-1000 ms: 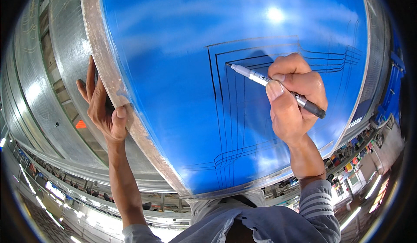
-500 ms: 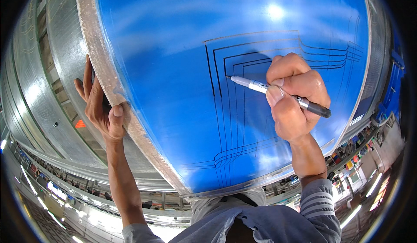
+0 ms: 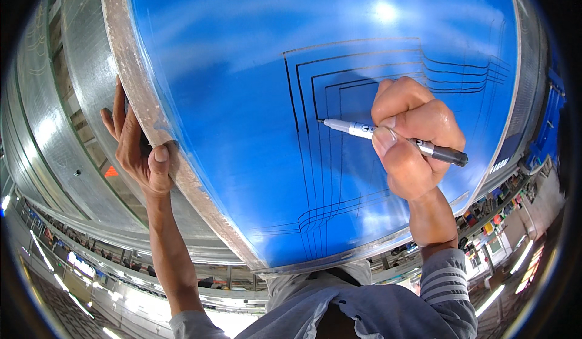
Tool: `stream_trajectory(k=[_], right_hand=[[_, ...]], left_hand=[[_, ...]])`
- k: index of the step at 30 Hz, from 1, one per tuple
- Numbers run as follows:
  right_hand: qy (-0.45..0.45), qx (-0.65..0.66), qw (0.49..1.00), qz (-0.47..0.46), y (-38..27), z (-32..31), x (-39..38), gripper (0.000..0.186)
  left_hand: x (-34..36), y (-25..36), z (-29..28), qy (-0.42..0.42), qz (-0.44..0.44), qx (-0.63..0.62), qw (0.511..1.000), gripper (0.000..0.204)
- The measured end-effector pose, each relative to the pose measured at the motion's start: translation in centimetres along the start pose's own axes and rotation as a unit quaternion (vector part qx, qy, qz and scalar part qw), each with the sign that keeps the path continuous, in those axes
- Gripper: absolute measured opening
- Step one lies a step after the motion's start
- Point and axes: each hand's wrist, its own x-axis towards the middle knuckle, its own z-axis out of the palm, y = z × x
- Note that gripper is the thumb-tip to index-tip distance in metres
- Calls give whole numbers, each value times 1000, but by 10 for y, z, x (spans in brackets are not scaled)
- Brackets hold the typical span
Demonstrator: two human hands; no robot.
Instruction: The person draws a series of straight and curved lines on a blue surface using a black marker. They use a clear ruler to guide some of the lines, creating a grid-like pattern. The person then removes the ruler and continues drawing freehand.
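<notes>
My right hand holds a marker with a light grey barrel and dark end, its tip on a vertical black line on a glossy blue panel. Nested angular black lines run over the panel's middle and bend toward its right side, with thinner lines lower down. At the left, my left hand rests with stretched fingers along the worn pale frame edge of the panel, thumb against it.
A ribbed metal surface lies left of the panel. A blue metal part sits at the far right. Strip lights and cluttered workshop shelves show round the lower rim. My grey sleeves and shirt fill the bottom centre.
The marker tip has moved down along a vertical line, leaving a thicker, darker stroke above it. My right hand moved slightly down and right; my left hand appears slightly further left with the panel's edge.
</notes>
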Motion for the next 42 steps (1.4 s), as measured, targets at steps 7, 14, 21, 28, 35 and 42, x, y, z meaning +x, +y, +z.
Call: stream_trajectory(k=[7, 14, 21, 28, 35, 42], right_hand=[[-21, 17, 1000, -14, 3, -3, 0, 22], [-41, 25, 999, -6, 1, -5, 0, 20], [-40, 55, 998, -15, 3, -5, -3, 19], [87, 48, 995, -2, -4, -13, -3, 17], [106, -1, 992, -74, 12, -2, -4, 19], [97, -10, 993, -60, 11, -2, -1, 18]], left_hand=[[-1, -3, 0, -1, 5, -1, 1000, 78], [-1, -4, 2, 7, -19, -8, 1000, 79], [0, -4, 2, 8, -12, -3, 1000, 80], [1, 0, -2, -4, 0, 19, 1000, 80], [1, -1, 1, 0, 3, 4, 1000, 79], [2, 3, 1, 1, -17, -8, 1000, 82]])
